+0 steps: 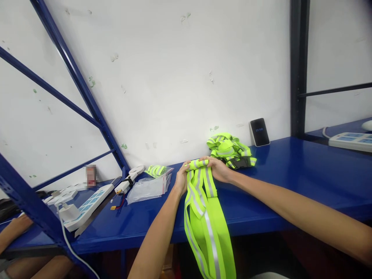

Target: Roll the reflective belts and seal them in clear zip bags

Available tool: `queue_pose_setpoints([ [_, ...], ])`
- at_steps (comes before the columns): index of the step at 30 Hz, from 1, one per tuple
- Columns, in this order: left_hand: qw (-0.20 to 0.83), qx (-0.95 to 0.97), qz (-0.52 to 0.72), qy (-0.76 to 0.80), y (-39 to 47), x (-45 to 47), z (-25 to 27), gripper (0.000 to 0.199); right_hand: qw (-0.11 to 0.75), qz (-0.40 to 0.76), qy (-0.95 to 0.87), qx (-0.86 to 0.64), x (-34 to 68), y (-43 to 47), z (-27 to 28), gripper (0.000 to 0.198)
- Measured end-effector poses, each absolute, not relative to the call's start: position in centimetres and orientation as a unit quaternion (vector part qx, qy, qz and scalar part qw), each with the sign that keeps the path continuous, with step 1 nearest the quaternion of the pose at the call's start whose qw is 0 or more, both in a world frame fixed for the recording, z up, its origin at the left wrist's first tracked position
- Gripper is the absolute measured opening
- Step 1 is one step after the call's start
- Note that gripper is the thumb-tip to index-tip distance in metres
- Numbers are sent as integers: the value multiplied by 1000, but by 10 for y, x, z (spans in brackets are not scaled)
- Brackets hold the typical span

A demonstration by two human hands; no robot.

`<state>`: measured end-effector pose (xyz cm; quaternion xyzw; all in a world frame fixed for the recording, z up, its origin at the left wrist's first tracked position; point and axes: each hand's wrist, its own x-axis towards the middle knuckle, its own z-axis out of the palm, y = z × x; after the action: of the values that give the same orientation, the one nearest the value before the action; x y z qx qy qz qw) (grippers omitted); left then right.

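The blue bench [305, 170] carries everything, and most of the neon vest [203, 217] hangs off its front edge, so that weight could likely drag the whole vest to the floor if the grip slackens. The heap of vests [229, 150] just behind could snag a strap. The left hand [181, 179] and right hand [218, 169] each pinch the vest's folded top, on the bench; the fold may spring open.
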<state>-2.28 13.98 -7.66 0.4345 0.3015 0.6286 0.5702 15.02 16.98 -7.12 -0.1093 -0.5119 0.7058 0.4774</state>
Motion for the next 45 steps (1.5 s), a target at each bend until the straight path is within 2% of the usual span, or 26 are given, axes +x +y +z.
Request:
queue_pose_setpoints([
  [3, 569, 431, 625, 316, 140, -22, -77, 57, 456, 716, -517, -105, 153, 166, -69, 21],
  [7, 549, 432, 634, 332, 141, -23, -80, 87, 465, 726, -472, -181, 149, 168, -72, 62],
  [9, 536, 429, 641, 343, 142, -24, -82, 96, 460, 740, -450, -198, 148, 169, -73, 65],
  [11, 531, 440, 639, 341, 145, -27, -84, 90, 447, 747, -453, -191, 148, 170, -71, 51],
  [13, 533, 458, 629, 332, 147, -29, -85, 73, 432, 744, -477, -180, 151, 170, -69, 36],
  [16, 533, 474, 625, 317, 148, -31, -87, 56, 398, 722, -524, -214, 158, 168, -68, 33],
  [19, 529, 477, 627, 316, 149, -33, -89, 58, 384, 677, -576, -252, 161, 167, -72, 41],
  [22, 507, 492, 619, 344, 150, -35, -92, 61, 423, 627, -605, -249, 158, 169, -77, 43],
  [27, 413, 565, 579, 418, 155, -38, -96, 59, 476, 602, -591, -248, 151, 178, -83, 46],
  [31, 493, 524, 587, 372, 158, -36, -96, 67, 511, 608, -573, -203, 147, 180, -84, 25],
  [33, 524, 498, 593, 355, 160, -36, -97, 67, 525, 598, -573, -196, 147, 181, -84, 21],
  [37, 520, 485, 605, 359, 166, -37, -105, 66, 512, 540, -627, -230, 150, 183, -86, 32],
  [42, 502, 473, 615, 382, 172, -40, -112, 55, 503, 415, -706, -275, 155, 178, -82, 60],
  [45, 485, 486, 608, 398, 169, -39, -110, 50, 488, 309, -781, -237, 159, 172, -77, 67],
])
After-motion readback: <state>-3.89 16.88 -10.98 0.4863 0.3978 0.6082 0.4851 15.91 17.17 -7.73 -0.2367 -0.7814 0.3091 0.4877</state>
